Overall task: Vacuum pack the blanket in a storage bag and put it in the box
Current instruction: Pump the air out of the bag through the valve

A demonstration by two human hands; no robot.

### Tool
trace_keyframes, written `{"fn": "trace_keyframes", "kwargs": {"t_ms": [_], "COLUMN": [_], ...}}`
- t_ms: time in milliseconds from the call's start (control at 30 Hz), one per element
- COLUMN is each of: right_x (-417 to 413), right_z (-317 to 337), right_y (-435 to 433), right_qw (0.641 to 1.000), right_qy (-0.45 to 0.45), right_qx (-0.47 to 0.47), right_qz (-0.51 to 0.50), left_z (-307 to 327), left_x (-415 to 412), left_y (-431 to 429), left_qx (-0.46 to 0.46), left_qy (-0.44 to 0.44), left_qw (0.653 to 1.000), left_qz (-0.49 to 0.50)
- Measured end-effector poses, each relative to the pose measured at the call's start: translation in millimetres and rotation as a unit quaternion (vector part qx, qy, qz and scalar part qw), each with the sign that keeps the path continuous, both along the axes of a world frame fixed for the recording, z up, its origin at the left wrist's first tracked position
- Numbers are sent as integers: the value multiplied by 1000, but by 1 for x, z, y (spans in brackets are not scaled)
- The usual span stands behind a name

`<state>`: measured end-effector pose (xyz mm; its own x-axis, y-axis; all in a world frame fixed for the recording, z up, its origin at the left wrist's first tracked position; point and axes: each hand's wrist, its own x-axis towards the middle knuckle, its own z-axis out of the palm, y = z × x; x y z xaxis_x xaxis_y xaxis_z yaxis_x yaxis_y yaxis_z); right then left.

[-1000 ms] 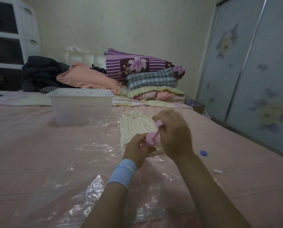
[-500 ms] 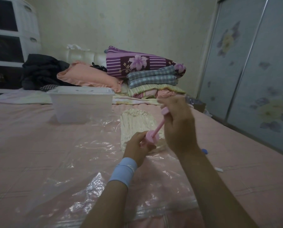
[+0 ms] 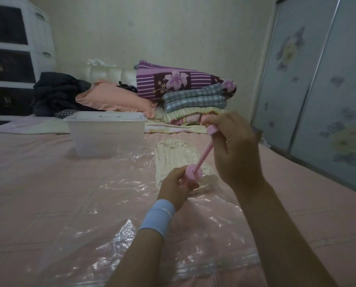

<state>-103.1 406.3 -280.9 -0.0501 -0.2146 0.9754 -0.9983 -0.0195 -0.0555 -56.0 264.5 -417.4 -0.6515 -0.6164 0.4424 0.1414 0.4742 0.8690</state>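
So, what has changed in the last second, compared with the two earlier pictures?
The right hand has pulled the pink pump's handle up and away, so the rod now shows long. Nothing was taken hold of or let go. The left hand still grips the pump body on the storage bag; the blanket inside it and the box have not moved.

No legible text; lettering on purple quilt (image 3: 173, 79) edge too blurred
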Motion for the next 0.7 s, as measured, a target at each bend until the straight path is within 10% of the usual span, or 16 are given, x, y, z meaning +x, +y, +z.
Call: {"fn": "trace_keyframes", "kwargs": {"t_ms": [300,567,700], "right_x": [-18,7,-4], "right_z": [-78,3,-43], "right_y": [-26,-3,-26], "right_qw": [957,1000,997], "right_qy": [-115,0,-61], "right_qx": [264,-6,55], "right_qz": [-46,10,8], "left_z": [0,1,-1], "left_x": [-3,1,0], "left_y": [3,-1,1], "left_qx": [-19,22,16], "left_qy": [-5,0,2], "left_qw": [1000,1000,1000], "left_qz": [19,-10,-5]}}
